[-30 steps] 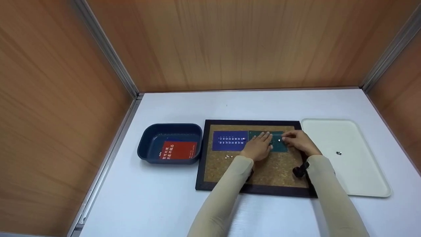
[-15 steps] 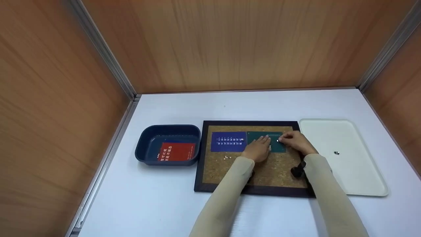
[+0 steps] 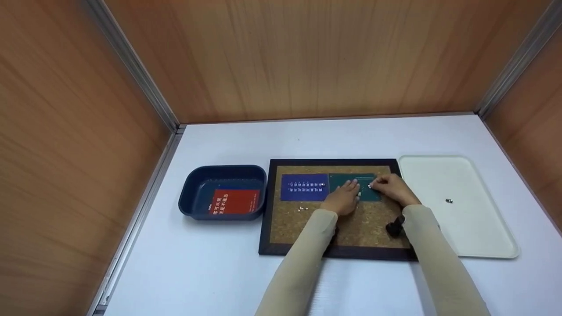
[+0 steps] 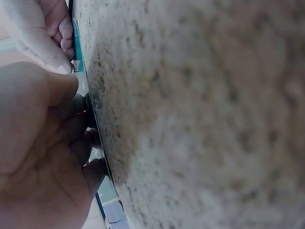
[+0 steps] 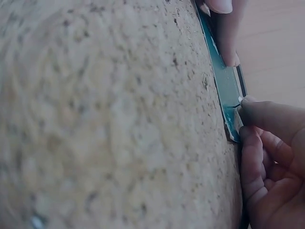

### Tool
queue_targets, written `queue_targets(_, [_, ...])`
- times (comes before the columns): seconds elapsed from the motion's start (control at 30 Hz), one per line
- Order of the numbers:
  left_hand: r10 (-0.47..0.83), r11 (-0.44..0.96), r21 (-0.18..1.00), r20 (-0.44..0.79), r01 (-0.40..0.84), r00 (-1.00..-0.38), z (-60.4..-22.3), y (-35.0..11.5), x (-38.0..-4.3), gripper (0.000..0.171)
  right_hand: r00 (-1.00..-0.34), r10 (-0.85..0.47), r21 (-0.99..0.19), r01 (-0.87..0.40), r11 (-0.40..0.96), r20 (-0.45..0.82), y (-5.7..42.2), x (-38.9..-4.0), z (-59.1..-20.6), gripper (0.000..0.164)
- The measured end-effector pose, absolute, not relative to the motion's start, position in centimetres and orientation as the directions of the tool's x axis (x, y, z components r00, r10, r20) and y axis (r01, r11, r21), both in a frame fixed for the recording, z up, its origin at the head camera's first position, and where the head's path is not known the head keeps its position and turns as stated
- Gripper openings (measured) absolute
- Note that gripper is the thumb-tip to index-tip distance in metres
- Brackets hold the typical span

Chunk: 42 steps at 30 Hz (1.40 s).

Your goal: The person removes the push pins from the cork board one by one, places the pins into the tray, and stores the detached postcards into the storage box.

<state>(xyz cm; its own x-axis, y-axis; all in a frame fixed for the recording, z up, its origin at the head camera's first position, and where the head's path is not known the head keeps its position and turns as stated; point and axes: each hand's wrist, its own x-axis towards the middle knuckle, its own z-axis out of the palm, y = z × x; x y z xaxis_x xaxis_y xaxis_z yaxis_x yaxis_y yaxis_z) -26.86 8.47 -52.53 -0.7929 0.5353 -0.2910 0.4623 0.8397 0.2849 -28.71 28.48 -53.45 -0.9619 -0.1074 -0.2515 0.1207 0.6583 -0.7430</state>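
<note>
A green card (image 3: 371, 195) lies on the cork board (image 3: 364, 228), against the right edge of a blue card (image 3: 304, 188) with white writing. My left hand (image 3: 341, 199) rests on the green card, fingers extended and pressing it down. On that card's right part, my right hand (image 3: 395, 188) pinches a small silver thumbtack (image 5: 237, 103) between thumb and forefinger. The right wrist view shows its thin dark pin pointing at the green surface; whether it has entered the card cannot be told. A small tack (image 3: 323, 184) sits at the blue card's right end.
Left of the board stands a dark blue bin (image 3: 193, 206) holding a red card (image 3: 237, 202). Several small shiny pieces (image 3: 303, 209) lie on the cork below the blue card. A white tray (image 3: 474, 228) with small silver pieces (image 3: 448, 200) lies at the right.
My right fingers have moved slightly left across the green card and close on the silver tack. My left hand stays pressed on the card. The head view has shifted slightly.
</note>
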Motion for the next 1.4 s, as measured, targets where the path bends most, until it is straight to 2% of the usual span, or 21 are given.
queue_targets(0.4, [0.542,0.835,0.305,-0.304,0.459,-0.784,-52.43,8.70,-27.22,0.050,-0.967,-0.132,-0.728,0.070,0.682,-0.216,28.14,-28.71,-53.39,0.027])
queue_targets(0.8, [0.551,0.824,0.342,-0.298,0.452,-0.779,-52.54,8.47,-27.24,0.050,-0.965,-0.126,-0.709,0.079,0.701,-0.232,27.82,-28.76,-53.24,0.028])
queue_targets(1.4, [0.547,0.830,0.323,-0.310,0.455,-0.777,-52.26,8.57,-27.31,0.050,-0.965,-0.111,-0.738,0.105,0.666,-0.237,27.79,-28.72,-53.46,0.030])
